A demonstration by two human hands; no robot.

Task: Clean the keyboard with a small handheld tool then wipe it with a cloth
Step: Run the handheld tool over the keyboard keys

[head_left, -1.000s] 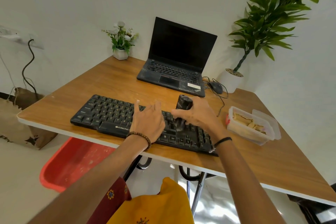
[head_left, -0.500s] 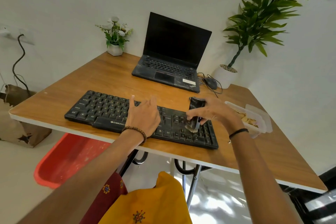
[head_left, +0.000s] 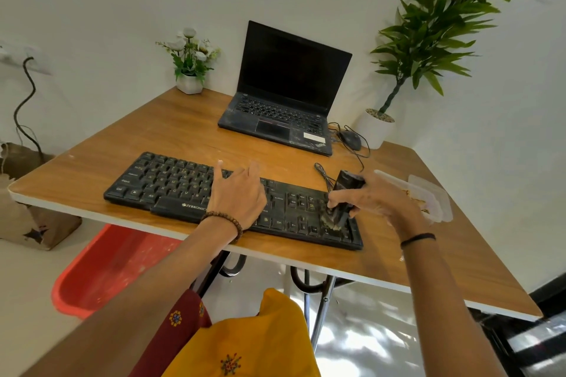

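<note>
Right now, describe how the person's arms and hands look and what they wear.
Both forearms are bare, with no sleeves or gloves. The left hand has a bracelet of round brown beads at its wrist. The right hand has a thin black band at its wrist.

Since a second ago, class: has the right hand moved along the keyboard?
Yes. The right hand, holding the tool, has shifted rightward along the keyboard, from beside the left hand to its right end.
</note>
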